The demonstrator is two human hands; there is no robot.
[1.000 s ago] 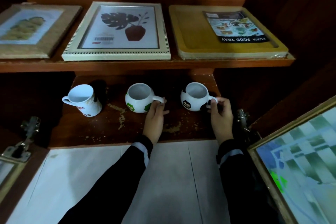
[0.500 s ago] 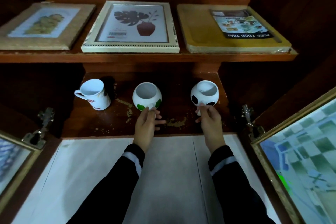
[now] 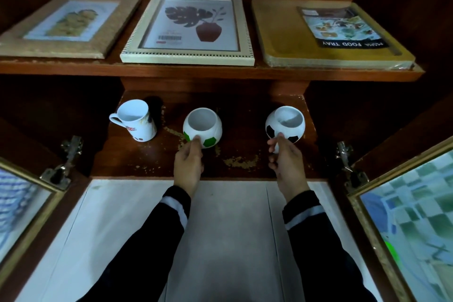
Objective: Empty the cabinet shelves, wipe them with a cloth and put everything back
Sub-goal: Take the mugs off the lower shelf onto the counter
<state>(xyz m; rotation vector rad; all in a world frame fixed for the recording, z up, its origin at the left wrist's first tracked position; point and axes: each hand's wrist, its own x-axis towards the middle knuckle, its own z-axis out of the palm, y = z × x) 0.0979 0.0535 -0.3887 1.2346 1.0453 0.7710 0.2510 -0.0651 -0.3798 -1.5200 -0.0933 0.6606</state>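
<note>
While pinched only by small handles, could swing and slip — round, smooth, heavy for such a hold. Left hand curled at the near side of the green-patched mug, handle hidden under the fingers; right hand pinching the white handle of the black-patched mug, seemingly tipped toward the camera. Both mugs at the front of the lower shelf, well apart; unclear whether either base touches the wood. Risk of knocking a rim on the upper shelf edge when drawn out — or of a sleeve clipping the tall white mug at the left
</note>
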